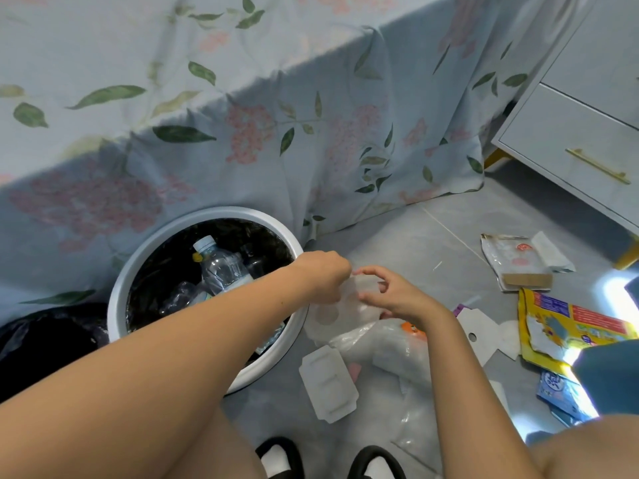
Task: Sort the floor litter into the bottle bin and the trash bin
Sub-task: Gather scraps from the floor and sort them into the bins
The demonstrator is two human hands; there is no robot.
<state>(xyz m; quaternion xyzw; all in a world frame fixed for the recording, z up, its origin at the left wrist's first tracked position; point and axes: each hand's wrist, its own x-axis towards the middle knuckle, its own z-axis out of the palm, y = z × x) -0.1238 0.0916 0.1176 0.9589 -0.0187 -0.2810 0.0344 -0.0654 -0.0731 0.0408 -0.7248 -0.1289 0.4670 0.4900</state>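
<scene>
A round white bin [221, 213] lined with black plastic stands on the floor; clear plastic bottles [221, 266] lie inside it. Just right of its rim, my left hand [323, 274] and my right hand [397, 295] both pinch a translucent plastic piece [359, 288] held above the floor. Below them lie a clear plastic bag [390, 344], a white blister tray [328, 383] and white card pieces [479, 331]. A black bag, possibly a second bin [45, 340], sits at the far left.
More litter lies to the right: a torn silvery pouch [511, 261], a yellow wrapper [567, 326], a blue packet [560, 392]. A floral bedspread [276, 115] hangs behind the bin. A white drawer unit [587, 133] stands at the right. My slippers [328, 458] show at the bottom.
</scene>
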